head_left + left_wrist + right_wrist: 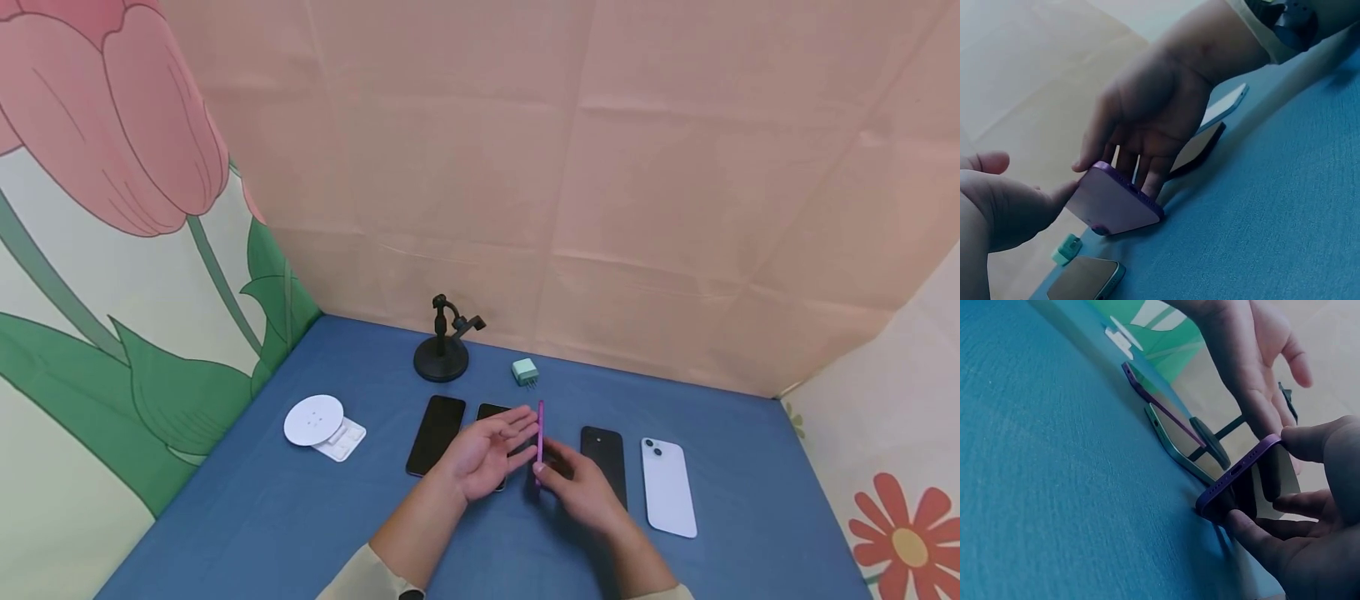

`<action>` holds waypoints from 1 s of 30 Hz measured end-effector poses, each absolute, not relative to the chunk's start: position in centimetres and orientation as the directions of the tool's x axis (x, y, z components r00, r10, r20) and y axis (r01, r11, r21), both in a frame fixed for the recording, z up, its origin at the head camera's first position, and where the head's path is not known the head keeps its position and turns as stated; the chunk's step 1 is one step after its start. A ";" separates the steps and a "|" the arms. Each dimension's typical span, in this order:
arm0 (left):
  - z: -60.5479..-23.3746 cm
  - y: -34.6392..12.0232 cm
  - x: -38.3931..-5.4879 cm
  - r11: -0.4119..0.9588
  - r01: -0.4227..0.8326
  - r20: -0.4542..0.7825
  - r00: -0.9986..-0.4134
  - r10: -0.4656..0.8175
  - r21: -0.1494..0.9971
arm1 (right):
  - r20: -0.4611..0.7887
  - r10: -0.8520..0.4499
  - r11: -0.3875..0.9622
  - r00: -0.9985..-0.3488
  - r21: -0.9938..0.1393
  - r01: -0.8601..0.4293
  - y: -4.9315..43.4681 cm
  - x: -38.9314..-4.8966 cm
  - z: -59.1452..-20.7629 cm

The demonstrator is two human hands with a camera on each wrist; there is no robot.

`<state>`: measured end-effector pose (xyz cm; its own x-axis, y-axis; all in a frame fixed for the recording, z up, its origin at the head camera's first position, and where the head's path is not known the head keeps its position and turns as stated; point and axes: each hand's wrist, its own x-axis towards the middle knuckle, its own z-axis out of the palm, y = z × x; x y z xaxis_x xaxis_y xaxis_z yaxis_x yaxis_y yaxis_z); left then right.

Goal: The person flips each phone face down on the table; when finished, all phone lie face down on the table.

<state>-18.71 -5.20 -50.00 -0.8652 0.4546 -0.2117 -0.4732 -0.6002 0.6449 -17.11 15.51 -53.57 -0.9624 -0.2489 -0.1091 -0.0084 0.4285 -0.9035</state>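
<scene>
A purple-edged smartphone (540, 442) stands on edge just over the cloth, seen almost side-on in the head view. My right hand (585, 492) grips its lower part, thumb on the near edge; the right wrist view shows fingers on both long sides of the phone (1235, 478). My left hand (483, 458) lies palm up beside it with fingers extended, fingertips at the phone's face. In the left wrist view they meet the phone's pale back (1113, 203), which has a camera bump. Beneath my left hand, another smartphone (491, 410) is partly hidden.
Left of my hands lies a dark smartphone (436, 435). To the right are a black smartphone (606, 458) and a white smartphone (669, 487). A black stand (441, 360) and mint charger plug (524, 371) sit behind. A white round disc (313, 420) is far left.
</scene>
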 end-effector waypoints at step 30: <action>-53.6 -4.0 -19.3 -0.490 -0.536 -0.331 -0.832 0.445 0.688 | -0.075 -0.106 0.326 -0.992 -0.945 0.036 17.2 -16.7 -52.7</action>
